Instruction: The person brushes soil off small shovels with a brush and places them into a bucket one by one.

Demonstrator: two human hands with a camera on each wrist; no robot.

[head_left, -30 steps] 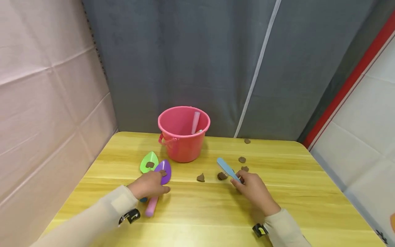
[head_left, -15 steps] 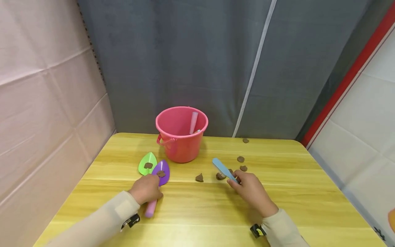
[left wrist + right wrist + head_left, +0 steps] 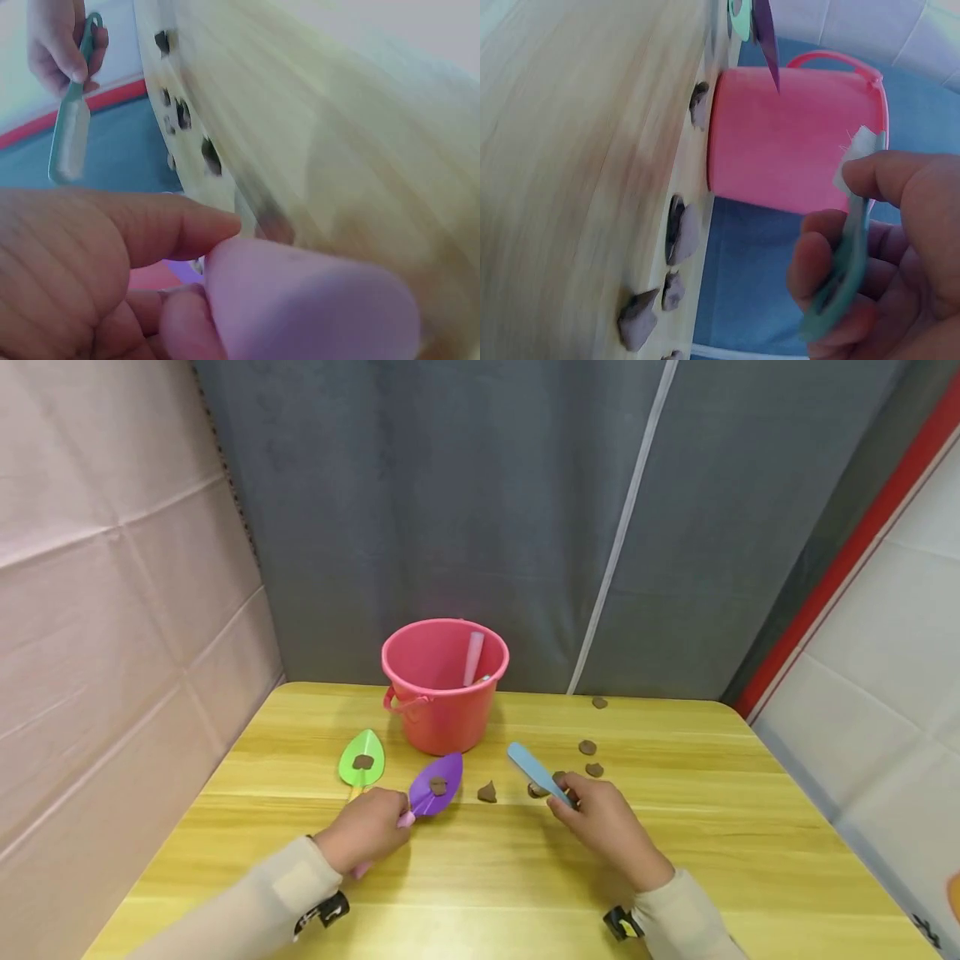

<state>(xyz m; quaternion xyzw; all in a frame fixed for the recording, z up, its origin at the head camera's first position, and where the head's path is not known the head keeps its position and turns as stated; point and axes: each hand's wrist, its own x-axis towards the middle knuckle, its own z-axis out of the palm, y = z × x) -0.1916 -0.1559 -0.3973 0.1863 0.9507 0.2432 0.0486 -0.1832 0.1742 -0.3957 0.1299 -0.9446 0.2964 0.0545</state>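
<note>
Behind a round pink plastic bucket [image 3: 450, 718], a dark grey fabric curtain [image 3: 450, 510]; beneath the bucket, a yellow wood-grain table [image 3: 495, 885]. In front of the bucket and to its left, a left hand [image 3: 367, 829], fingers curled in a grip; in front and to its right, a right hand [image 3: 611, 827], thumb and fingers pinched together. In the left grip, a purple leaf-shaped plastic shovel [image 3: 423, 802], blade just in front of the bucket. Left of the bucket, a green leaf-shaped plastic shovel [image 3: 363, 743]. In the right pinch, a slim blue-green brush with white bristles [image 3: 536, 768], tip towards the bucket. Inside the bucket, a pale pink tapered handle [image 3: 474, 658]. Smallest, brown irregular lumps [image 3: 487, 792]: one on each shovel blade, others in front of the bucket and to its right.
</note>
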